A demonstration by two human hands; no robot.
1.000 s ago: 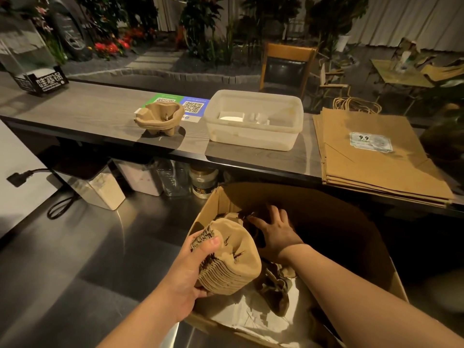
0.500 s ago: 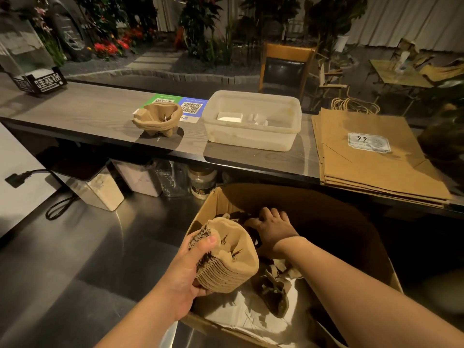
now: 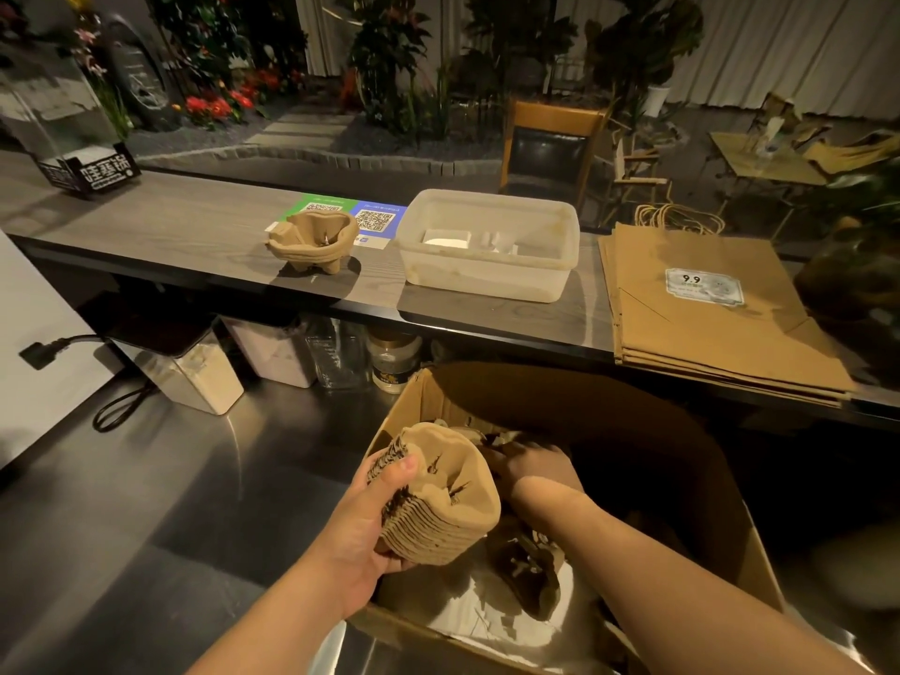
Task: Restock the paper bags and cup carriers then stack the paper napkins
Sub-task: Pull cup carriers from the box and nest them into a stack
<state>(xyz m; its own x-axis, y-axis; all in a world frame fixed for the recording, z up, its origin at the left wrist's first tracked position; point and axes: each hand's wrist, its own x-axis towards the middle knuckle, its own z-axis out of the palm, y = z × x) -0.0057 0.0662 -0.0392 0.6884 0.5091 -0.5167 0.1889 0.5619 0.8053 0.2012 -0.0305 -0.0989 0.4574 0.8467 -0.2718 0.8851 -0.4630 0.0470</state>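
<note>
Cup carriers (image 3: 440, 499), a thick nested stack of brown pulp, sit in the left hand (image 3: 363, 533), which grips them from the side with the thumb pressed on the upper edge and the fingers wrapped underneath, holding the stack over the near left corner of an open cardboard box (image 3: 721, 518). Right hand (image 3: 533, 467) reaches down into the box just behind that stack, knuckles up, fingers buried among more dark carriers (image 3: 528, 572) lying loose on the white paper at the bottom; whether it has hold of anything there cannot be told. Box stands on a steel worktop (image 3: 160, 523), under the edge of a grey wooden counter (image 3: 195, 231). On the counter a small stack of carriers (image 3: 311, 241) stands upright, partly over two QR-code cards (image 3: 375, 219), and just to its right is a translucent plastic tub (image 3: 489, 246) with some white pieces inside. Farther right, apart from the tub, a pile of flat paper bags (image 3: 706, 314) lies with twine handles pointing away and a sticker marked 9.9 on top. Below the counter edge, storage canisters (image 3: 195, 372) and jars (image 3: 392, 355) stand in a row on the worktop, and a black power cord (image 3: 117, 406) loops beside them.
</note>
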